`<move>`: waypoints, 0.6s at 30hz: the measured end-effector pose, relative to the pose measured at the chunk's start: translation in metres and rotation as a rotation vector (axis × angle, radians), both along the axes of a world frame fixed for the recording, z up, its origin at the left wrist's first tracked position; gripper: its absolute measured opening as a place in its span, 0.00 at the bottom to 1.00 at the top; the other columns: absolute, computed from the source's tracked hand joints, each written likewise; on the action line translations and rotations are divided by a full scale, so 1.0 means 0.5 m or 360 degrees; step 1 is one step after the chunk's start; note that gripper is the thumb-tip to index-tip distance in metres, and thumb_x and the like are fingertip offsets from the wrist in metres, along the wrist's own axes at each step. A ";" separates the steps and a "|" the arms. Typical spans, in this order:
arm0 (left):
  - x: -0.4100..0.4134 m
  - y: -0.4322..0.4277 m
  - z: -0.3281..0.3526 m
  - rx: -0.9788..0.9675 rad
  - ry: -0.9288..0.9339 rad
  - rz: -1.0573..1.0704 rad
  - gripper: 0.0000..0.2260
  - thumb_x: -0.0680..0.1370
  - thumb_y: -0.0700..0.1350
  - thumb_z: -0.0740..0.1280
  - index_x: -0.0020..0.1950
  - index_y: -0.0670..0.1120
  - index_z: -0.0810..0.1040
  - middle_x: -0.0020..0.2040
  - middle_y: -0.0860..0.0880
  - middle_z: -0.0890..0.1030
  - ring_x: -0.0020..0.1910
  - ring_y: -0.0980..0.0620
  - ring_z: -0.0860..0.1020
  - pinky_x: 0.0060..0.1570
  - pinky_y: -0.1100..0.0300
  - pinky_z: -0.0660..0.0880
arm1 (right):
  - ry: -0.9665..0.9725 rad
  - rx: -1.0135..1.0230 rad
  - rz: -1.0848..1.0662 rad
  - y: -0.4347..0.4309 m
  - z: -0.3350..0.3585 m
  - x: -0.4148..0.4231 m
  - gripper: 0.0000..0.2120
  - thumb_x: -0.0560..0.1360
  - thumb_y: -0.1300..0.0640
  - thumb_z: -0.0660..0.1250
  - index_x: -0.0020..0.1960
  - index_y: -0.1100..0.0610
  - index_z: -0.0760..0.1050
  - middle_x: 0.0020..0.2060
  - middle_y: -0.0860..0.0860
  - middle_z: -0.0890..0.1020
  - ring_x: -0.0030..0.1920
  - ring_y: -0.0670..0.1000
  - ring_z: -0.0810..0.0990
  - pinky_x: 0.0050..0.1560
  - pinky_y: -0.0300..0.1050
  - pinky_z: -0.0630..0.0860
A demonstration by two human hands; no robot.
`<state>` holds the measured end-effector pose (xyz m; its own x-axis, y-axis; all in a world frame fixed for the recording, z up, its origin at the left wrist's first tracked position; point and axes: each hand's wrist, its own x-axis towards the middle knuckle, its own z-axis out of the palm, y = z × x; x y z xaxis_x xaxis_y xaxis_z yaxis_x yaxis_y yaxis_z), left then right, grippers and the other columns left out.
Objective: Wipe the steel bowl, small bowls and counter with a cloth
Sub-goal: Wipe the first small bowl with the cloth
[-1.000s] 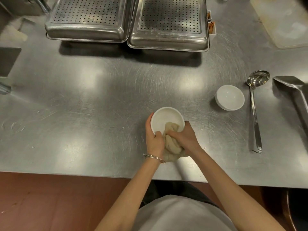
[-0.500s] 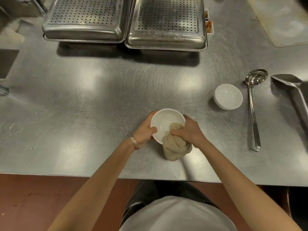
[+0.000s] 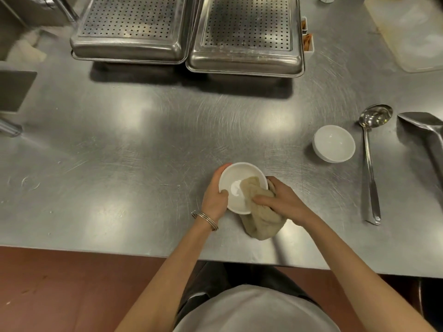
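Note:
A small white bowl (image 3: 233, 182) sits tilted toward me near the front of the steel counter (image 3: 119, 152). My left hand (image 3: 214, 196) grips its left rim, thumb inside. My right hand (image 3: 281, 202) presses a beige cloth (image 3: 261, 216) into the bowl's right side; the cloth's tail hangs over the rim onto the counter. A second small white bowl (image 3: 334, 143) stands alone to the right. No large steel bowl is in view.
Two upturned perforated steel pans (image 3: 129, 27) (image 3: 247, 34) stand at the back. A ladle (image 3: 370, 159) and a steel scoop (image 3: 424, 133) lie at the right. A cutting board (image 3: 412, 29) is at the far right corner. The counter's front edge runs just below my wrists.
My left hand has shifted its grip around the bowl's left rim and the bowl has turned. The cloth has moved deeper inside the bowl, toward its right wall.

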<state>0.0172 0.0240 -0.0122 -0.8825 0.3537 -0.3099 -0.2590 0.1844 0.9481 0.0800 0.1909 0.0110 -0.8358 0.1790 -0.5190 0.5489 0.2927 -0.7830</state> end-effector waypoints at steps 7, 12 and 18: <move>-0.015 -0.029 0.006 -0.0003 -0.0190 -0.0510 0.27 0.75 0.42 0.68 0.68 0.61 0.61 0.66 0.57 0.68 0.65 0.53 0.69 0.63 0.49 0.72 | 0.0003 0.0266 -0.0025 -0.004 -0.011 -0.006 0.17 0.70 0.53 0.70 0.58 0.53 0.74 0.45 0.47 0.80 0.47 0.48 0.78 0.42 0.34 0.72; -0.002 -0.072 -0.020 -0.0270 0.0747 -0.0624 0.30 0.71 0.57 0.69 0.71 0.51 0.65 0.72 0.52 0.66 0.73 0.55 0.60 0.71 0.66 0.55 | -0.0154 0.0380 -0.0001 0.010 -0.004 -0.029 0.18 0.68 0.49 0.70 0.57 0.51 0.76 0.48 0.50 0.81 0.49 0.51 0.78 0.51 0.47 0.74; 0.001 -0.070 -0.038 -0.0426 0.1529 -0.0943 0.16 0.72 0.53 0.67 0.53 0.45 0.82 0.53 0.49 0.83 0.60 0.55 0.74 0.71 0.53 0.59 | -0.0243 0.0284 0.0065 0.018 0.013 -0.047 0.12 0.68 0.51 0.72 0.46 0.59 0.80 0.40 0.53 0.82 0.41 0.51 0.79 0.42 0.45 0.74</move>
<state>0.0177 -0.0110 -0.0311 -0.5126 0.8148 0.2707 0.7405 0.2599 0.6197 0.0566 0.2001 0.0176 -0.7586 0.2469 -0.6029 0.6417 0.4433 -0.6259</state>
